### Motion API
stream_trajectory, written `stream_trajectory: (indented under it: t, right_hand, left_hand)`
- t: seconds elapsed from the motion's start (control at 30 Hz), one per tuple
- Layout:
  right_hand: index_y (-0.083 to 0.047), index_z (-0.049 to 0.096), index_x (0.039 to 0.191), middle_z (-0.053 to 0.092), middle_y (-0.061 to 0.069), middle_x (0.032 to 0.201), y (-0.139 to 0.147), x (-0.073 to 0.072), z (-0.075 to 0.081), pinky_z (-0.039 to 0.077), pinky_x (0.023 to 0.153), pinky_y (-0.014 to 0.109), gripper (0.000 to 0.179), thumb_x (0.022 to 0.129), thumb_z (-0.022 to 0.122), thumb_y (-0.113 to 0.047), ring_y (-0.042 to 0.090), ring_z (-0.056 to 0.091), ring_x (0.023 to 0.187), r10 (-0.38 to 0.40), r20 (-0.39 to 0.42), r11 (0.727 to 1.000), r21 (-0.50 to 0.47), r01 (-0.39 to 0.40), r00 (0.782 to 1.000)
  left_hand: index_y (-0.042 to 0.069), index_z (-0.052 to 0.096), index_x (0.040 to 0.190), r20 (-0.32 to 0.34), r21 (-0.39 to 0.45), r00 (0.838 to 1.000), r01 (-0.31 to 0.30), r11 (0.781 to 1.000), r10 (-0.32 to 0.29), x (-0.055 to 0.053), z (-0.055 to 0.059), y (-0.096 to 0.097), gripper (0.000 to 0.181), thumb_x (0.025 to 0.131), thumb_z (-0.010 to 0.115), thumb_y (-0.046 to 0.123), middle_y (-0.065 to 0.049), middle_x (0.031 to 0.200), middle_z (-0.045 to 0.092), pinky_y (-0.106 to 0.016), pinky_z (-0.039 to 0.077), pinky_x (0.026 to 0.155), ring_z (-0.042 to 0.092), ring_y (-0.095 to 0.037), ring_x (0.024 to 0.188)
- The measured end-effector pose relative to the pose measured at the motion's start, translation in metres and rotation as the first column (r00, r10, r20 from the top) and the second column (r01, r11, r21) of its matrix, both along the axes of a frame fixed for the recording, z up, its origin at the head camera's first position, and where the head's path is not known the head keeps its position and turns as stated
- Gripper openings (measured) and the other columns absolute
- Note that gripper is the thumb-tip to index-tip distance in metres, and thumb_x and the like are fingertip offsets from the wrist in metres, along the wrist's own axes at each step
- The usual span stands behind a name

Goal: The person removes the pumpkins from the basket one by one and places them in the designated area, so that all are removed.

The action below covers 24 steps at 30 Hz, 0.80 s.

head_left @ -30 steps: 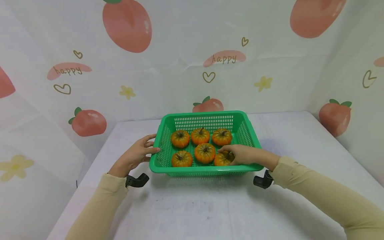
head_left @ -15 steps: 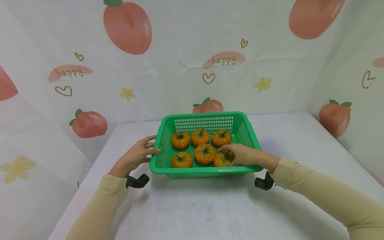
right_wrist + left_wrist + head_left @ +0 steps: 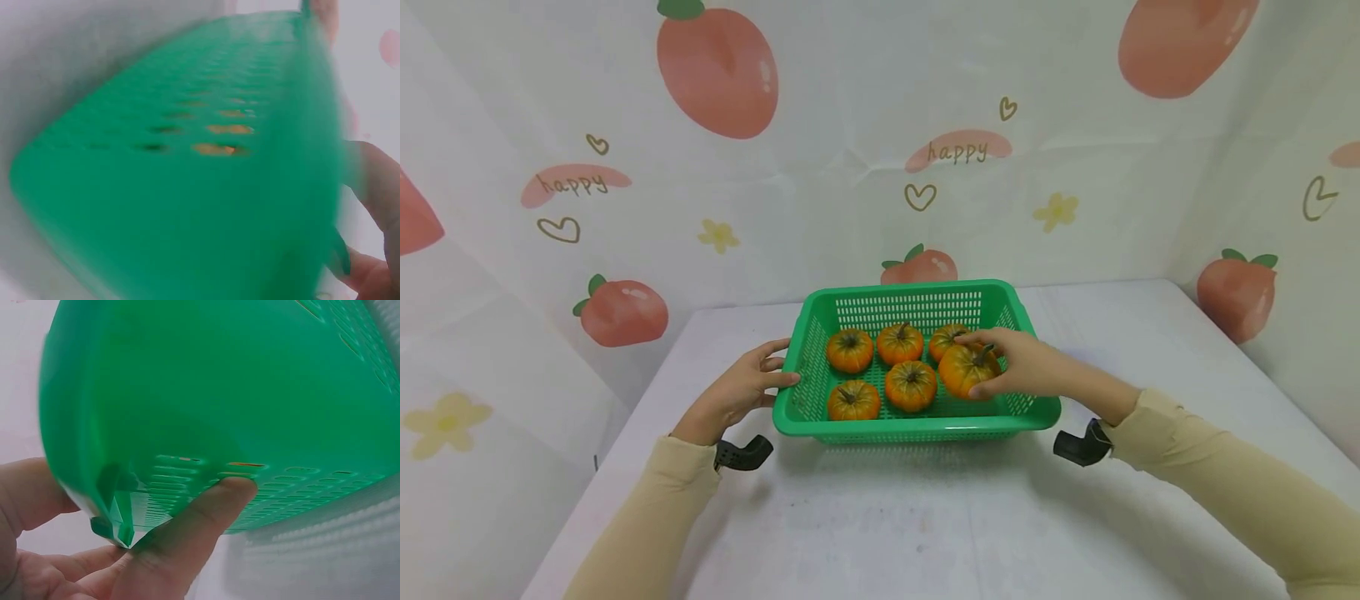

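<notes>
Pumpkin [image 3: 964, 372] raised, pinched inside right grip [image 3: 1024, 362]

Long beige sleeves [image 3: 1232, 479] with slightly wrinkled cuffs [image 3: 682, 458], a curved black device [image 3: 747, 454] at each cuff.

Basket [image 3: 917, 427] placed on table [image 3: 880, 512], backdrop [image 3: 842, 242] behind. Three pumpkins [image 3: 900, 344] set in basket's back row, two pumpkins [image 3: 911, 386] in front row, left and middle. Sixth pumpkin [image 3: 964, 372] held over right front by right hand [image 3: 1030, 362]. Basket gripped from left by left hand [image 3: 737, 390].
</notes>
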State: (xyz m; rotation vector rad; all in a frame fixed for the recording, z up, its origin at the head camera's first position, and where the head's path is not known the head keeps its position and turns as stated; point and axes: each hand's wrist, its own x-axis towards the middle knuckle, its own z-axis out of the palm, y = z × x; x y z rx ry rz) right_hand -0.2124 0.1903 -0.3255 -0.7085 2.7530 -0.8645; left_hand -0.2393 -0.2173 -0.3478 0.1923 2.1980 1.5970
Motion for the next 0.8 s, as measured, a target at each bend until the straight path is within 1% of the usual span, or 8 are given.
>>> stream_trajectory:
  t: [0.13,0.27,0.4,0.47,0.63,0.7,0.8]
  right_hand:
    - [-0.016,0.047,0.143,0.051,0.017,0.138,0.012,0.005,0.015,0.049,0.093,0.055,0.075,0.080,0.077,-0.043,0.041,0.052,0.119,-0.031,-0.004,0.999,-0.015,0.031,1.000]
    - [-0.018,0.046,0.144,0.052,0.013,0.138,0.025,0.009,0.029,0.052,0.091,0.050,0.076,0.080,0.078,-0.043,0.039,0.051,0.121,-0.071,-0.014,0.996,-0.053,0.070,0.997]
    - [-0.017,0.044,0.145,0.050,0.012,0.140,0.041,0.008,0.041,0.053,0.091,0.048,0.076,0.081,0.077,-0.041,0.039,0.049,0.123,-0.123,-0.016,0.986,-0.113,0.121,0.992]
    - [-0.018,0.043,0.147,0.048,0.012,0.142,0.050,0.006,0.045,0.053,0.091,0.049,0.076,0.082,0.076,-0.041,0.040,0.047,0.124,-0.164,-0.022,0.979,-0.123,0.160,0.986]
    - [-0.020,0.036,0.151,0.044,0.017,0.144,0.073,-0.002,0.048,0.049,0.092,0.059,0.078,0.086,0.072,-0.041,0.044,0.043,0.128,-0.272,-0.024,0.956,-0.119,0.268,0.962]
    - [-0.019,0.033,0.152,0.042,0.020,0.144,0.081,-0.007,0.046,0.046,0.093,0.062,0.079,0.087,0.071,-0.042,0.047,0.041,0.128,-0.311,-0.013,0.944,-0.122,0.307,0.950]
    - [-0.017,0.031,0.152,0.040,0.022,0.144,0.092,-0.015,0.039,0.044,0.095,0.063,0.081,0.087,0.070,-0.043,0.048,0.040,0.129,-0.366,0.007,0.922,-0.130,0.364,0.931]
  left_hand:
    - [0.005,0.009,0.155,0.000,0.004,1.000,0.003,1.000,-0.003,0.000,-0.001,0.000,0.076,0.096,0.058,0.009,-0.030,0.149,0.033,-0.047,0.055,0.088,0.064,-0.024,0.105]
    - [0.006,0.009,0.156,-0.001,-0.001,1.000,0.003,1.000,-0.003,0.000,-0.001,0.000,0.077,0.096,0.058,0.009,-0.029,0.150,0.033,-0.046,0.055,0.088,0.064,-0.024,0.105]
    - [0.006,0.009,0.156,-0.005,-0.008,1.000,0.000,1.000,0.000,0.000,-0.001,0.000,0.077,0.096,0.058,0.009,-0.029,0.150,0.032,-0.045,0.055,0.088,0.064,-0.024,0.105]
    - [0.006,0.009,0.156,-0.005,-0.007,1.000,0.001,1.000,-0.001,0.001,-0.001,0.000,0.077,0.096,0.058,0.009,-0.029,0.151,0.032,-0.045,0.055,0.088,0.064,-0.024,0.105]
    - [0.006,0.009,0.156,-0.005,-0.002,1.000,0.006,1.000,-0.006,0.001,-0.001,0.000,0.077,0.096,0.058,0.009,-0.029,0.150,0.032,-0.045,0.055,0.088,0.064,-0.024,0.105]
    - [0.007,0.009,0.156,-0.005,0.001,1.000,0.008,1.000,-0.008,0.000,-0.001,0.000,0.077,0.096,0.058,0.009,-0.029,0.150,0.032,-0.045,0.056,0.088,0.064,-0.024,0.104]
    - [0.007,0.009,0.156,-0.003,0.004,1.000,0.008,1.000,-0.008,0.000,-0.001,0.000,0.077,0.096,0.058,0.009,-0.029,0.150,0.033,-0.045,0.056,0.087,0.064,-0.023,0.104]
